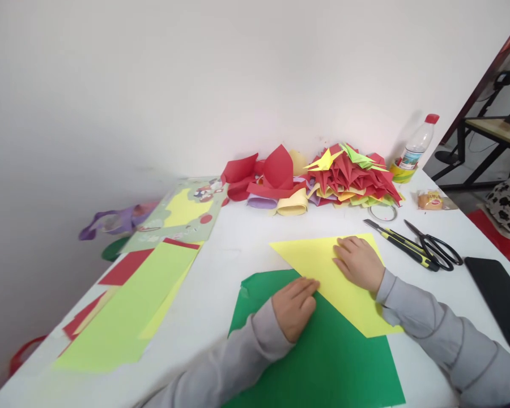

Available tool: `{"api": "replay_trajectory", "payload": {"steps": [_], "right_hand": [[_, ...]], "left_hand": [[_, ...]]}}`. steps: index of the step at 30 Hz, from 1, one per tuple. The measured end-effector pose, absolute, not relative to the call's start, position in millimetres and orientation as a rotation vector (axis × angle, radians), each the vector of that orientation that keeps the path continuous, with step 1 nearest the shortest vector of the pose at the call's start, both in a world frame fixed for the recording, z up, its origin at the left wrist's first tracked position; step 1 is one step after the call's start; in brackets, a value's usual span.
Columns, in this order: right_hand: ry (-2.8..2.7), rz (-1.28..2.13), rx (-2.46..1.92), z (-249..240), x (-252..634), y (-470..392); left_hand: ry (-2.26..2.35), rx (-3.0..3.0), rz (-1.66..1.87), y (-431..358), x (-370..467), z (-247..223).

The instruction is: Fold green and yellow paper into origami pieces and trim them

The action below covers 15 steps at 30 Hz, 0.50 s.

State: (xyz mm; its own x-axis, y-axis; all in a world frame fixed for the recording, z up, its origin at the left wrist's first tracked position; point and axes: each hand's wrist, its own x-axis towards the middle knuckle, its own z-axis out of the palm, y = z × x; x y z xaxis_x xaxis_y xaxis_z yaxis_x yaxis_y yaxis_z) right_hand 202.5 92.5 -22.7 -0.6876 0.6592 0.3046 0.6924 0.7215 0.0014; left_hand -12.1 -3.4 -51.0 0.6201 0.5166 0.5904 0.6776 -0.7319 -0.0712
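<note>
A yellow paper (344,283), folded into a triangle, lies partly over a large green sheet (331,362) on the white table. My left hand (294,306) rests on the green sheet, its fingertips at the long slanting edge of the yellow paper and its fingers held together. Flat on the upper right part of the yellow paper is my right hand (359,263), with its fingers a little apart and pointing left.
Right of the hands lie a cutter (403,245), scissors (436,246) and a black phone (499,300). Folded red paper pieces (352,175), a tape roll (382,213) and a bottle (419,141) stand at the back. Light green sheets (131,306) lie left.
</note>
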Motion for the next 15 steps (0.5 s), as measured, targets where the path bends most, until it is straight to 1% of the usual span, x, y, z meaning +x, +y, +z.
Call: {"api": "replay_trajectory", "payload": {"steps": [8,15], "right_hand": [[-2.634,-0.161,-1.052,-24.6,203.0,92.8],[-2.63,-0.162,-1.051,-24.0,202.7,92.7]], "left_hand": [[-1.212,-2.358,-0.588,31.9,-72.4,-62.1],[-1.394,-2.24,-0.46,55.2,-95.3,-67.4]]}}
